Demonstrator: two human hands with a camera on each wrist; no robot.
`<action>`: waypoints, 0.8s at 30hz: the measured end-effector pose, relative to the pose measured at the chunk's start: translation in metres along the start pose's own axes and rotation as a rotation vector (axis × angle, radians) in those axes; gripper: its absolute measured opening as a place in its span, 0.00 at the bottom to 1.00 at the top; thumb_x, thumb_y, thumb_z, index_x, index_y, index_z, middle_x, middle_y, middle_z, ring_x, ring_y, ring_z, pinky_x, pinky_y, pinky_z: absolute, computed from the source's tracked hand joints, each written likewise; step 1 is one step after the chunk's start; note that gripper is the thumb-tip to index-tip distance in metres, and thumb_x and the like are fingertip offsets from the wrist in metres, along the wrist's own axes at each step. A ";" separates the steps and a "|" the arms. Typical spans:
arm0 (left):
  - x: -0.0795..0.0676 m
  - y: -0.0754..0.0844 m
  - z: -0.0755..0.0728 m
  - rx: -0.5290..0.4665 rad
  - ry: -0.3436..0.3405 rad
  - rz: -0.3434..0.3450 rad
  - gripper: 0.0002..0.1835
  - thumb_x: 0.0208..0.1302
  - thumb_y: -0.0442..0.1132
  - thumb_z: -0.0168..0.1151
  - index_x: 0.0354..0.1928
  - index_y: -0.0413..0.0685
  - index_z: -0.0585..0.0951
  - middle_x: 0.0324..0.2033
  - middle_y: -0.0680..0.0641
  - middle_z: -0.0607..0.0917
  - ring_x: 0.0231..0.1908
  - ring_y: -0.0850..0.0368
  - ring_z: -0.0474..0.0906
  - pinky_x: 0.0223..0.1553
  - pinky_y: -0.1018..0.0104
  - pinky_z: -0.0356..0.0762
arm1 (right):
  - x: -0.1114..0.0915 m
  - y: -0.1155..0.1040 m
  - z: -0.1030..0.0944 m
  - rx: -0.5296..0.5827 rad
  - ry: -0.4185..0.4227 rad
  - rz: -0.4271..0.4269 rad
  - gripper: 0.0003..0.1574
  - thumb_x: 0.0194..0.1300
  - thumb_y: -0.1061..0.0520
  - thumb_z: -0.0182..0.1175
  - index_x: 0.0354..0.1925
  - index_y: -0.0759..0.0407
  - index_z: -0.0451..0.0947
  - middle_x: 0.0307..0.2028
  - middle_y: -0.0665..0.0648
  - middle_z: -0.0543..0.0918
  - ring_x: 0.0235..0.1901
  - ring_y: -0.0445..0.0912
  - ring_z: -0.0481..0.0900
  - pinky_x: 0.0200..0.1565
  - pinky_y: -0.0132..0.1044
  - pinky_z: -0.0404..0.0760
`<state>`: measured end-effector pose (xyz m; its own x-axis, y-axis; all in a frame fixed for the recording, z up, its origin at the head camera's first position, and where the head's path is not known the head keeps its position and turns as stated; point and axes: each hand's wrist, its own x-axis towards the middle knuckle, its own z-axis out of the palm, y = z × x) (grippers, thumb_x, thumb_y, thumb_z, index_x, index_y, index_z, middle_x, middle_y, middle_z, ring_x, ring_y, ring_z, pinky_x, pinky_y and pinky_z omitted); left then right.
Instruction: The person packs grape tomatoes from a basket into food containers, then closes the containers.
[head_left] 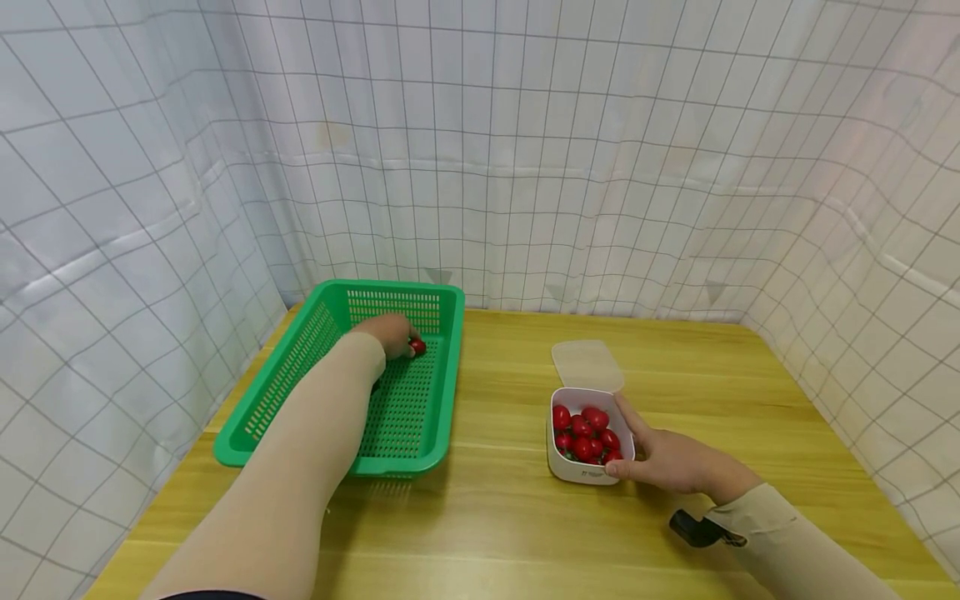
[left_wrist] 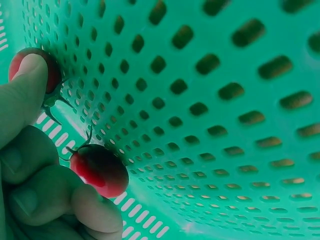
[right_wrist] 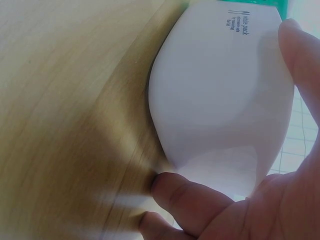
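Observation:
My left hand (head_left: 387, 333) reaches into the far end of a green plastic basket (head_left: 452, 379). In the left wrist view, the thumb lies on a red cherry tomato (left_wrist: 25, 60) with a green stem, pinching it; the index finger is hidden. A second cherry tomato (left_wrist: 102, 172) sits beside the curled lower fingers, close to the perforated basket floor. On the right, my right hand (head_left: 678, 460) grips the corner of a small white container (head_left: 581, 473), thumb at its front rim and fingers along its right side. Several cherry tomatoes (head_left: 583, 446) fill the container.
Behind the container a translucent lid (head_left: 588, 364) lies flat on the wooden table (head_left: 495, 533). White grid-patterned curtains (head_left: 517, 167) hang at the back and both sides. A black strap (head_left: 697, 529) is on the right wrist.

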<state>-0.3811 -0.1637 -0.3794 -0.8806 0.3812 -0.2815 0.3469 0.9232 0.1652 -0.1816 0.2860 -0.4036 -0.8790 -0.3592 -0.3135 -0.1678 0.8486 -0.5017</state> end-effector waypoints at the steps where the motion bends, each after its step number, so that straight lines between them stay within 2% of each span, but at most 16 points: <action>1: 0.000 0.000 0.000 -0.002 0.001 0.000 0.24 0.76 0.41 0.64 0.71 0.49 0.80 0.67 0.39 0.82 0.70 0.38 0.74 0.70 0.41 0.73 | 0.000 0.000 0.000 -0.004 0.002 0.000 0.75 0.68 0.30 0.66 0.85 0.56 0.27 0.70 0.75 0.73 0.65 0.66 0.79 0.66 0.66 0.74; 9: 0.002 -0.002 0.001 0.007 0.007 0.011 0.24 0.76 0.41 0.64 0.70 0.49 0.80 0.66 0.40 0.82 0.69 0.39 0.75 0.69 0.41 0.74 | 0.001 0.002 0.001 -0.013 0.007 0.000 0.75 0.68 0.30 0.65 0.85 0.55 0.27 0.70 0.74 0.74 0.64 0.65 0.79 0.65 0.65 0.75; 19: 0.011 -0.005 0.004 0.017 0.003 0.040 0.22 0.75 0.42 0.65 0.68 0.47 0.82 0.63 0.39 0.84 0.66 0.39 0.78 0.67 0.42 0.76 | 0.000 0.002 0.001 0.000 0.006 0.004 0.75 0.68 0.29 0.65 0.85 0.54 0.26 0.70 0.75 0.73 0.65 0.65 0.79 0.66 0.65 0.74; 24: 0.010 -0.005 -0.002 -0.006 -0.016 0.045 0.23 0.76 0.42 0.64 0.69 0.45 0.81 0.66 0.37 0.82 0.69 0.35 0.75 0.70 0.41 0.73 | 0.001 0.002 0.001 0.018 0.002 -0.007 0.74 0.69 0.30 0.65 0.85 0.54 0.25 0.71 0.75 0.73 0.65 0.64 0.79 0.65 0.64 0.75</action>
<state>-0.3927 -0.1646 -0.3813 -0.8586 0.4235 -0.2888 0.3843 0.9047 0.1842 -0.1822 0.2874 -0.4055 -0.8786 -0.3646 -0.3084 -0.1661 0.8388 -0.5185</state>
